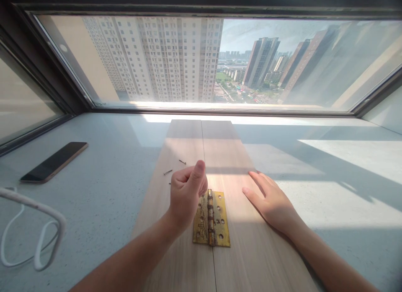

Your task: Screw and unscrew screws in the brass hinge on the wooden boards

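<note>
A: Grey sill [103,200], left side?
B: Dark phone [54,162] lies flat; white cable [34,205] loops nearby, apart.
A: Beyond?
B: Window [245,32]; sunlit tower blocks [163,57] outside.

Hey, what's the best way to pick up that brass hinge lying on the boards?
Probably pinch the hinge by its raised centre barrel, from above at the near end: both leaves lie flat on the boards, and the left hand is at its far end.
</note>
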